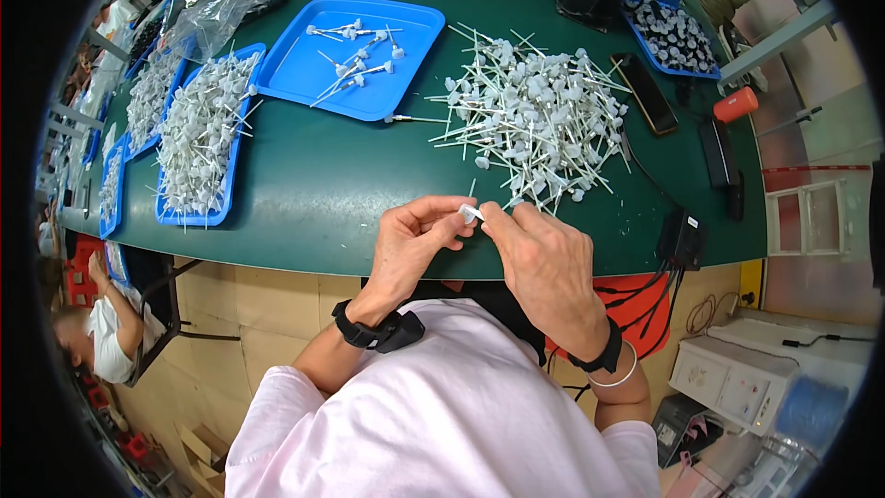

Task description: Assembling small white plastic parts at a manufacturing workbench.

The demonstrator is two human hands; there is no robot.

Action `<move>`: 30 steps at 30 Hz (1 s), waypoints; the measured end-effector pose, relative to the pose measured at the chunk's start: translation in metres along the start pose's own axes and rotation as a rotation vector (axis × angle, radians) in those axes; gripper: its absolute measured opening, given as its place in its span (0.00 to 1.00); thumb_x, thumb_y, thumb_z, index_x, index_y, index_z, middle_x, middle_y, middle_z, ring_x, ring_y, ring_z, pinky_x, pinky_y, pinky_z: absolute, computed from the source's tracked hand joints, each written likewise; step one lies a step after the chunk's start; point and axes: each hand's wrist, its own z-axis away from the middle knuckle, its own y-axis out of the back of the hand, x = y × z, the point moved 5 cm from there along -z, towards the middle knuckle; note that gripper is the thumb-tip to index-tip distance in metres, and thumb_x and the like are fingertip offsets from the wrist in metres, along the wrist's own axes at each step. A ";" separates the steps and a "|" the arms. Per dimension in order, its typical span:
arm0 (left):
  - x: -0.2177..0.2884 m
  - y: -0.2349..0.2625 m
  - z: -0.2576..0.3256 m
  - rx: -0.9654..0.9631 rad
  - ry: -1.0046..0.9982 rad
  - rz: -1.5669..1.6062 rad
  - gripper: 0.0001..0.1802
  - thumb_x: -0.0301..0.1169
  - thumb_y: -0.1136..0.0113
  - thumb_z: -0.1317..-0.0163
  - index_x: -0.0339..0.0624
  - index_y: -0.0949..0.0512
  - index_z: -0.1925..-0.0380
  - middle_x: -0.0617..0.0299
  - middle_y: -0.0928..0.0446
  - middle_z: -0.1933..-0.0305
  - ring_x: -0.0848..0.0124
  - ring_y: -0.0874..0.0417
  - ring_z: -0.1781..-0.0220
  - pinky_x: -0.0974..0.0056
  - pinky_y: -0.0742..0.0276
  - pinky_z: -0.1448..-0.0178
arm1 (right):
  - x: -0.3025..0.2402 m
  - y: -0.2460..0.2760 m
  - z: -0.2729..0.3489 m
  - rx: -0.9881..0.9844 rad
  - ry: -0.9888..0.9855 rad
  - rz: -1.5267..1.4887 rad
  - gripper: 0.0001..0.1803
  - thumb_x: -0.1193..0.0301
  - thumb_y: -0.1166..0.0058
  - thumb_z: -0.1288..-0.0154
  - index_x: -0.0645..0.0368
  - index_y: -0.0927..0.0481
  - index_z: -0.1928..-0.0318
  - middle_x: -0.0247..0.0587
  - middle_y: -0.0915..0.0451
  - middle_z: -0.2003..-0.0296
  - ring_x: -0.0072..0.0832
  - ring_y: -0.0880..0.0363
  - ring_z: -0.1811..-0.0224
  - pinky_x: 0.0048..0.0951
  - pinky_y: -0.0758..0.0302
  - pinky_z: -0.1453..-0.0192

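At the near edge of the green table (313, 194), the left hand (410, 244) and right hand (544, 263) meet, both pinching one small white plastic piece (471, 213) between thumb and fingertips. Risk: the piece is tiny and held over the table edge; a loosened pinch would likely drop it to the floor. Just beyond lies a loose heap of white stemmed parts (530, 115), which a forward sweep could scatter. Farther left sit a sparsely loaded blue tray (415, 37) and a full one (198, 129).
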 end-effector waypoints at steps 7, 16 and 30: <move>0.000 -0.001 0.001 0.027 -0.026 -0.009 0.10 0.25 0.40 0.34 0.36 0.17 0.54 0.61 0.16 0.62 0.77 0.16 0.61 0.72 0.19 0.58 | -0.003 -0.001 0.002 0.002 0.005 0.029 0.14 0.75 0.44 0.41 0.59 0.24 0.53 0.40 0.25 0.71 0.33 0.19 0.71 0.34 0.23 0.74; -0.006 0.000 0.004 0.111 -0.131 -0.174 0.09 0.24 0.37 0.36 0.34 0.17 0.57 0.64 0.16 0.66 0.83 0.19 0.65 0.77 0.24 0.62 | -0.015 -0.003 0.001 -0.064 -0.019 0.140 0.13 0.75 0.44 0.42 0.60 0.22 0.54 0.40 0.24 0.72 0.33 0.19 0.72 0.34 0.23 0.74; 0.007 0.010 0.000 0.083 0.059 0.006 0.11 0.28 0.40 0.33 0.36 0.16 0.54 0.58 0.15 0.62 0.74 0.16 0.62 0.71 0.19 0.58 | 0.008 0.022 0.002 0.137 -0.040 -0.013 0.09 0.73 0.43 0.36 0.57 0.23 0.55 0.40 0.25 0.75 0.36 0.21 0.77 0.36 0.27 0.76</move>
